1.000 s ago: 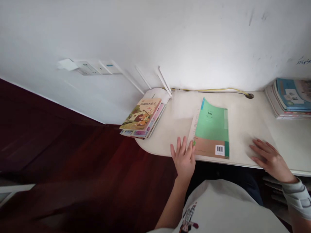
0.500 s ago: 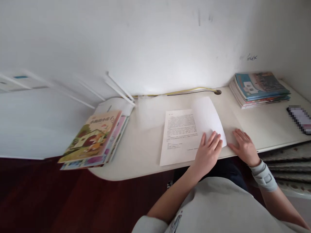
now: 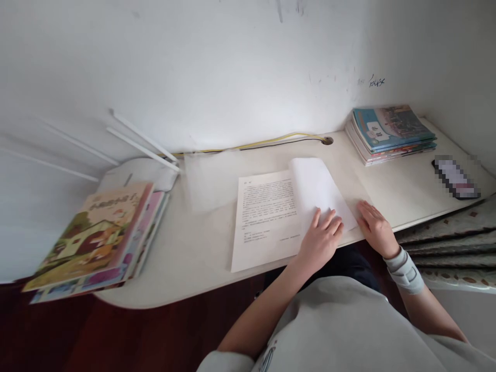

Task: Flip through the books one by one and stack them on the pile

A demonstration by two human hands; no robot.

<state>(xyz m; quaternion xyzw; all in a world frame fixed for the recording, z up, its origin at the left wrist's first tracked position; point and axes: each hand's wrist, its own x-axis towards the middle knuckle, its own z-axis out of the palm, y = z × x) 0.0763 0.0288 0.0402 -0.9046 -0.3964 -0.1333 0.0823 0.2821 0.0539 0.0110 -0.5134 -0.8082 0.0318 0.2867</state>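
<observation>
- The white desk (image 3: 201, 243) runs across the view against a white wall, its left end rounded.
- On that rounded left end sits a stack of picture books (image 3: 96, 237), the top cover showing a house, and the stack overhangs the front edge.
- Just behind it, at the back edge, a white router (image 3: 135, 173) lies with its antennas leaning towards the wall.
- At mid-desk, right at the front edge, is the open book (image 3: 267, 212): a printed page on the left, and a blank page (image 3: 318, 186) on the right that arches up slightly.
- In the far right corner there is a second stack of books (image 3: 391, 132), blue cover on top, squared against the wall.
- The left hand (image 3: 320, 240) is on the near corner of the blank page, palm down, fingers stretched out and a little spread. It presses flat and grips nothing.
- The right hand (image 3: 374, 230) lies just beside the book's right edge, flat on the bare desk with fingers extended. It holds nothing, and a grey wrist wrap (image 3: 405, 271) sits below it.
- A phone (image 3: 455, 178) lies near the right front edge, well apart from both hands.
- A yellow cable (image 3: 267, 142) runs along the back edge to a cable hole (image 3: 327, 140) behind the open book.
</observation>
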